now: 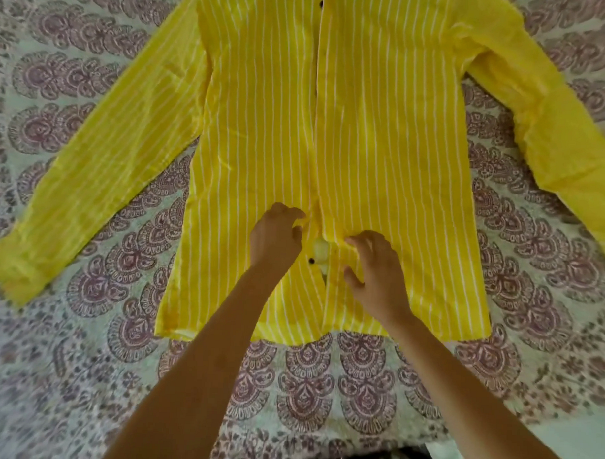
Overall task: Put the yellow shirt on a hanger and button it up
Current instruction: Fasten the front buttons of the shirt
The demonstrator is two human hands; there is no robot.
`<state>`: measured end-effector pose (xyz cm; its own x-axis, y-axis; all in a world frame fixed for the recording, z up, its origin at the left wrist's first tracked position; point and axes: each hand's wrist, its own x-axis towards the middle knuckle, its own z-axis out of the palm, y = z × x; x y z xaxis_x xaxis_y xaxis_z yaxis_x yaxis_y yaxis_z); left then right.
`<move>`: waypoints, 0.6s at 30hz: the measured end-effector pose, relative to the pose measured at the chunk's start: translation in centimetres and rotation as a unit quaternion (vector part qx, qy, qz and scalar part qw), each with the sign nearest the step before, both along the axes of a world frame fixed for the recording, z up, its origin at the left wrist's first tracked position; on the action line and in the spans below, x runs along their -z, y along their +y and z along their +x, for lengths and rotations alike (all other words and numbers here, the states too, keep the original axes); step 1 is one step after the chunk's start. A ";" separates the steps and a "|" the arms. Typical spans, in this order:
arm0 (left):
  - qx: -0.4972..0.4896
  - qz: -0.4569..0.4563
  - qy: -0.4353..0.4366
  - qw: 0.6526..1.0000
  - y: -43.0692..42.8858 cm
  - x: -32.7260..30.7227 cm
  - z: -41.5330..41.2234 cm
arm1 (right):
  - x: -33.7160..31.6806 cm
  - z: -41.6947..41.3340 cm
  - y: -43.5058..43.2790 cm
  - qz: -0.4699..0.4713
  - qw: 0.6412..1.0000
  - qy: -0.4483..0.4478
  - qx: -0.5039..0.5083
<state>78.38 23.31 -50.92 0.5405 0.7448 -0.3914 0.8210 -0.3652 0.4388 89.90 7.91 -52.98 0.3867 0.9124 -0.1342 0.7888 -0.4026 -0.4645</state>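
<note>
Both hands work at the lower front of the yellow shirt (263, 125). The left hand (276, 238) pinches the edge of the left front panel between its fingers, and the right hand (378, 269) grips the edge of the right panel at about 3 o'clock from it. Between them a black button (311, 261) shows, unfastened. The shirt lies flat, front side up, on a patterned bed sheet (85, 324), with its sleeves spread toward 8 o'clock and 4 o'clock.
</note>
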 end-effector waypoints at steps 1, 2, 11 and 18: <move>0.002 0.005 -0.038 0.999 -1.1 -0.2 -0.8 | 0.0 -1.0 -1.0 0.006 1.000 -0.011 -0.004; 0.012 -0.005 -0.062 0.998 -2.3 -0.2 -1.5 | 0.1 -2.0 -1.9 0.007 1.000 -0.006 -0.013; -0.064 -0.043 -0.002 0.997 -8.8 1.7 -3.6 | 0.9 -6.3 -3.7 -0.118 0.991 -0.055 0.021; -0.089 -0.021 -0.013 0.996 -7.9 2.4 -2.3 | 0.6 -5.5 -3.9 -0.008 1.000 0.010 0.002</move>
